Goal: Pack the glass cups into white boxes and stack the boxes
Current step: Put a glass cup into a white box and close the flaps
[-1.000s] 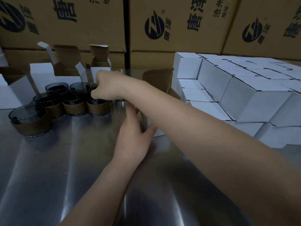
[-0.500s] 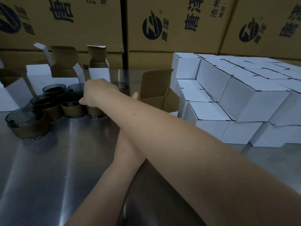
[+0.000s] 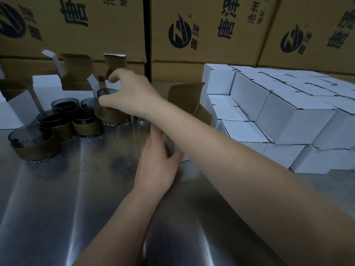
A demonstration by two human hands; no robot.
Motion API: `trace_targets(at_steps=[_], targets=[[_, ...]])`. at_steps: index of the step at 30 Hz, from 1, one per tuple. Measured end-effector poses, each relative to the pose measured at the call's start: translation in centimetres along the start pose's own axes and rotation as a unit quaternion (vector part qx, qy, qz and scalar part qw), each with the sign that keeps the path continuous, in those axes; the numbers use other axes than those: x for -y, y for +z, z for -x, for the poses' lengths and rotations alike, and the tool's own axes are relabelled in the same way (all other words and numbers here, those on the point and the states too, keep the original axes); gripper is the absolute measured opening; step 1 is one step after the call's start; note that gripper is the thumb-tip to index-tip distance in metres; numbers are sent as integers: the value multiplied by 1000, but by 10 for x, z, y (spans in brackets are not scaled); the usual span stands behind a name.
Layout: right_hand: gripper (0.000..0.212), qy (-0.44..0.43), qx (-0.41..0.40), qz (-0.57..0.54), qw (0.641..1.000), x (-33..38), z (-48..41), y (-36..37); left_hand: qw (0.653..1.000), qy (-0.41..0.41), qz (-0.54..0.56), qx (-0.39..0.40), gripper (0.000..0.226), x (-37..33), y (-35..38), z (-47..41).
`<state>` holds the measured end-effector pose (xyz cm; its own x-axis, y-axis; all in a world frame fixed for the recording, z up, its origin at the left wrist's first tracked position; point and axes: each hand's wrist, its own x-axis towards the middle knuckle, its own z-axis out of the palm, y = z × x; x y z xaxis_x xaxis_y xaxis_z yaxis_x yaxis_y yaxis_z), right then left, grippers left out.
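Note:
Several dark glass cups with brown sleeves (image 3: 84,124) stand grouped at the left of the metal table (image 3: 76,198). My right hand (image 3: 127,95) reaches across and is closed on one cup (image 3: 110,116), lifted a little at the group's right end. My left hand (image 3: 158,160) grips the side of an open white box (image 3: 184,101) with its brown flap up; my right forearm hides most of that box. Closed white boxes (image 3: 292,121) are stacked at the right.
More open white boxes (image 3: 48,85) with raised flaps stand behind the cups at the back left. Large brown printed cartons (image 3: 201,29) form a wall along the back. Bare metal tabletop lies in front of me.
My right hand closed on a cup at the right of the group and has raised it slightly. My left hand stays on the open box.

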<state>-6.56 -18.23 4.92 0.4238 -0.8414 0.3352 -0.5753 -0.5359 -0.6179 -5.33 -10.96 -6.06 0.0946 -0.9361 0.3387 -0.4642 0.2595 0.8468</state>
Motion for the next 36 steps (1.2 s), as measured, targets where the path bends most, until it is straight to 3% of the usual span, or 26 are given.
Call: trace_targets(at_steps=[4,10,16,36], targets=[[52,-12,-47,-52,997,-1,28,-32,1000,26,5,4,75,1,3,-1],[37,-36,-28,-154,987,-15,71,-72,998,52,28,19,84,7,6,-1],[37,-82,-8,-179,981,-22,91,-95,998,40,50,-1,70,8,5,-2],[36,-54,35,44,997,-47,97,-126,988,53,148,-13,78,10,2,-2]])
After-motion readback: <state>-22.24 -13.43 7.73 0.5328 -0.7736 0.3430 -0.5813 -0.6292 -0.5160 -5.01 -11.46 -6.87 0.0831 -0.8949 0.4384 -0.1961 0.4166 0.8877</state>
